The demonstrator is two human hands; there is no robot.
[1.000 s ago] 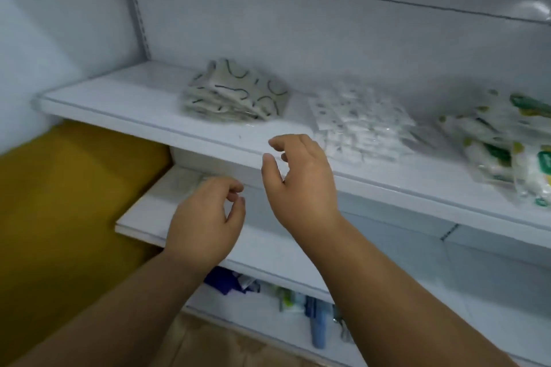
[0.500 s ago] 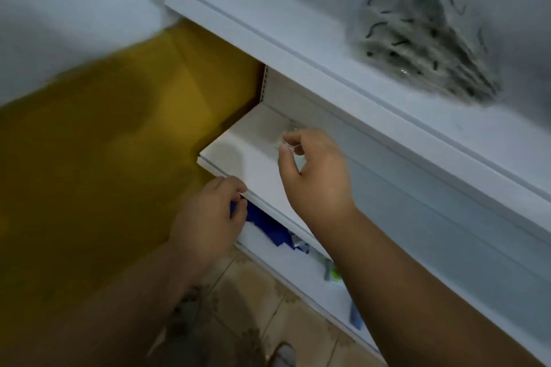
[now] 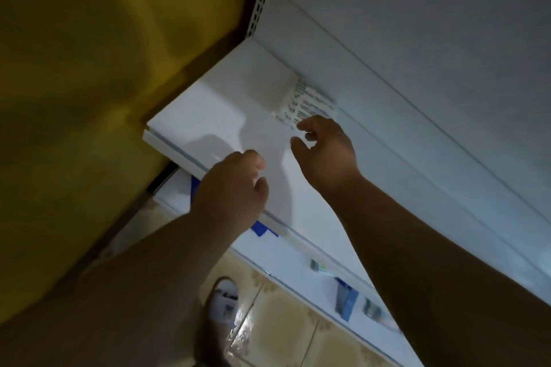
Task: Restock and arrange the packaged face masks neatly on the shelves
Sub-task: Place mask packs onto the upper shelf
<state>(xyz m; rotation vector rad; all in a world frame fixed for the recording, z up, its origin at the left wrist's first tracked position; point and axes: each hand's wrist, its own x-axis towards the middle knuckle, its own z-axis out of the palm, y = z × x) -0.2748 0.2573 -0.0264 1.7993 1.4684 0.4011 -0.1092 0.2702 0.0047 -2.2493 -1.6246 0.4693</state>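
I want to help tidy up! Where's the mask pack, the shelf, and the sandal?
mask pack [image 3: 308, 103], head view, on its printed wrapper.
shelf [image 3: 226, 110], head view, on its bare white top.
sandal [image 3: 224, 301], head view, on its pale strap.

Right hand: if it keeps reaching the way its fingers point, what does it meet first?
The right hand would probably meet the printed packet lying at the back of the shelf. Its fingertips are already at the packet's near edge; contact is unclear. Behind it is the back panel.

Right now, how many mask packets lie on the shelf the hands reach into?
1: a mask packet at the shelf back, at the right hand fingertips. Others may be hidden.
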